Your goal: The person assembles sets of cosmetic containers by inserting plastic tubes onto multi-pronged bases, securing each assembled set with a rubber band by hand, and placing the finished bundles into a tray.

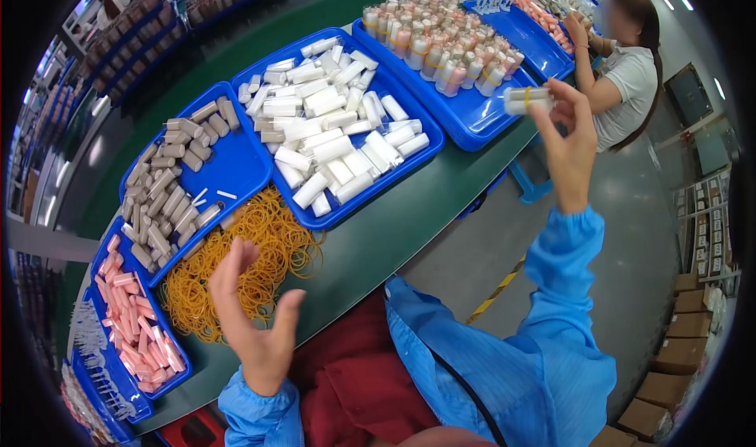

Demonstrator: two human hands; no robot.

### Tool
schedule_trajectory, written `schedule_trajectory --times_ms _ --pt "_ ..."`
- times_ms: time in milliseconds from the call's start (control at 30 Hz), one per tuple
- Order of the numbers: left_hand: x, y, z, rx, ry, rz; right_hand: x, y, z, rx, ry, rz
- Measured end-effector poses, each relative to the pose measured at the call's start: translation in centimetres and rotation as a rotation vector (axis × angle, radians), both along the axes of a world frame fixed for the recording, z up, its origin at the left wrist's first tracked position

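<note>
My right hand [573,136], raised at the right past the table's edge, pinches a small bundle of clear and greyish tubes [518,100] with a yellow rubber band around it. My left hand [256,325] has its fingers and thumb spread, with nothing in it. It hovers at the near side of a pile of yellow rubber bands [256,250] on the green table. Beyond the pile, a blue tray [429,157] holds many white cylinders [323,144]. Upright banded bundles of pink and white tubes [441,45] fill much of another blue tray [465,124].
To the left, one blue tray [244,159] holds grey-brown cylinders [161,203]; another has pink pieces [138,321]. Small clear parts [98,360] lie at the far left. A co-worker [630,69] works at the far right end. Cardboard boxes [681,337] stand on the right.
</note>
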State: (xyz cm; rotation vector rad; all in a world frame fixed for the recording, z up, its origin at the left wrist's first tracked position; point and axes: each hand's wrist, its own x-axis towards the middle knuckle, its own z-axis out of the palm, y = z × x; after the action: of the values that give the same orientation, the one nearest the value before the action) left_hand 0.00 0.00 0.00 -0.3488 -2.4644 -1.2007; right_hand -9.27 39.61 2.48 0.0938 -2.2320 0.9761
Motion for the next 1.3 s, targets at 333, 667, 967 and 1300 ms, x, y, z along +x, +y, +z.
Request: schedule_trajectory --times_ms 333,667,967,1300 --pt "-0.7 -1.1 0.9 -0.079 0.025 0.059 -8.2 0.8 -5.1 0.5 0.212 -0.065" --pt "1.4 -7.0 0.5 -0.158 0.042 0.305 -6.2 -8.6 -3.3 0.585 -0.018 0.363" --pt "8.2 -17.2 0.2 -0.262 0.094 0.72 -12.5 -14.4 -5.2 0.957 -0.483 0.064" --pt "16.5 -32.2 1.3 -0.527 -0.126 1.131 -16.4 -3.9 -6.8 0.822 -0.285 0.1"
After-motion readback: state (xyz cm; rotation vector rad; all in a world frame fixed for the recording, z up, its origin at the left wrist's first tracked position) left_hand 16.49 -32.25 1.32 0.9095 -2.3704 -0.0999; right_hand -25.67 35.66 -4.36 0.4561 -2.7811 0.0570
